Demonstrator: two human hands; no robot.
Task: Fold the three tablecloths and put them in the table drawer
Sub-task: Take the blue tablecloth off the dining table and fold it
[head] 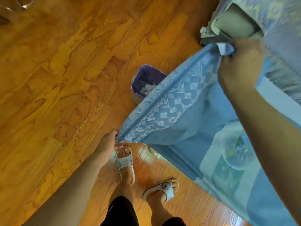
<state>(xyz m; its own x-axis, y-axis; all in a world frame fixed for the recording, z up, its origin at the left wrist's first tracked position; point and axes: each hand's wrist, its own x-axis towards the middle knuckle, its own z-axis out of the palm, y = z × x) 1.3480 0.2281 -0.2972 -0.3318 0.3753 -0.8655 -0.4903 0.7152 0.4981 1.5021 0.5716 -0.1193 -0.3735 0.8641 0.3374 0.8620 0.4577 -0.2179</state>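
Seen from above, looking down past two bare arms. Nearest, two feet in white printed slippers (126,163) on a glossy orange-brown wood floor (65,79), grain bold and wavy. Left hand (108,143) low near the slippers, fingers pinched on one corner of a blue tablecloth (171,111). Right hand (239,62) raised higher, fingers clamped on the other corner. Between them the top edge pulled taut, likely to square the cloth for a fold. Cloth thin and soft, border woven with pale key-and-diamond pattern, lower part hanging in plain blue and aqua panels. Behind it, a small purple-lined bin (143,79) holding white scraps. Farthest, top right, a table (236,25) draped in blue floral fabric; drawer not discernible.
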